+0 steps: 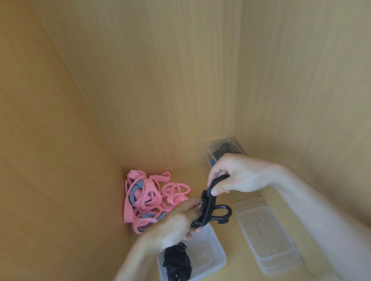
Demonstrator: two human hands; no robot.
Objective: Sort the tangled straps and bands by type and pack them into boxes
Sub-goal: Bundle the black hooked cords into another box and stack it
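Both hands hold one black strap [209,206] above the near clear box [217,258]. My right hand [237,176] pinches the strap's upper end. My left hand [175,224] grips its lower part, where loops hang toward the right. A bundle of black straps [178,266] lies in the left half of that box. A tangled heap of pink and grey-blue bands [149,197] lies on the wooden surface by the left wall.
A second clear box [224,144] with dark contents stands at the back, partly behind my right hand. A stack of clear lids [268,233] lies to the right of the near box. Wooden panels enclose the space on the left, back and right.
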